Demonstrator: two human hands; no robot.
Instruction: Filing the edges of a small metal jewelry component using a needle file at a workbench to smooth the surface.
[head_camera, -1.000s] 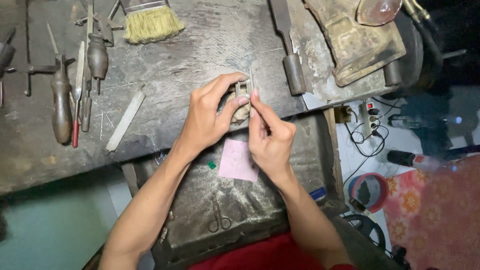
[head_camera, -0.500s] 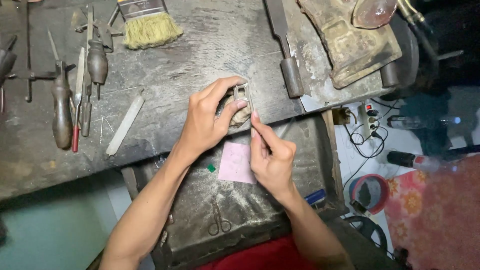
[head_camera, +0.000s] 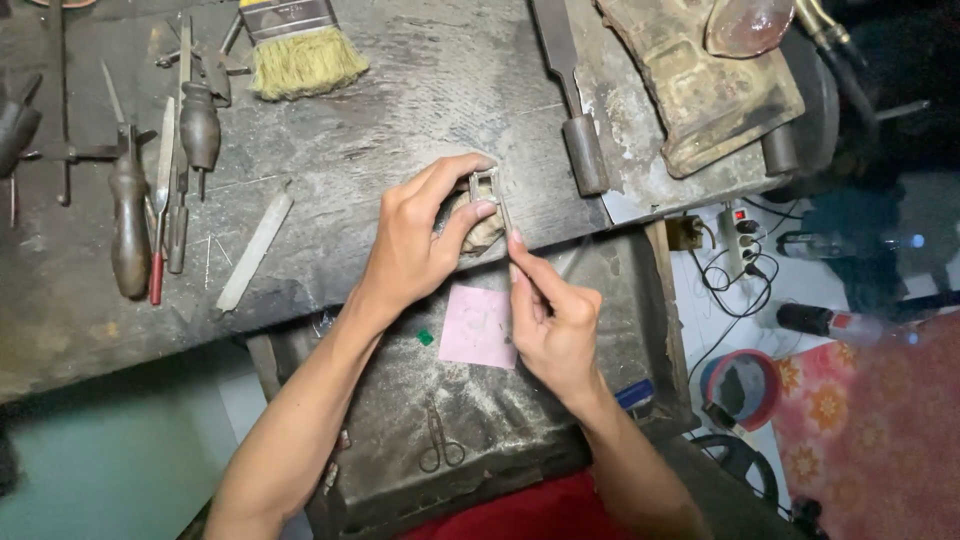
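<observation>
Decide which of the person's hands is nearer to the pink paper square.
Right. The right hand lies beside the pink paper square, overlapping its right edge; the left hand is above it at the bench edge, holding a small metal frame.

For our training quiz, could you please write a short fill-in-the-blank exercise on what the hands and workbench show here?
1. The left hand pinches a small rectangular metal frame at the bench's ____ edge.
2. The right hand holds a thin ____ against that frame.
3. The small paper sheet under the hands is ____.
4. The paintbrush has ____ bristles.

Missing words: front; tool; pink; yellowish
</observation>
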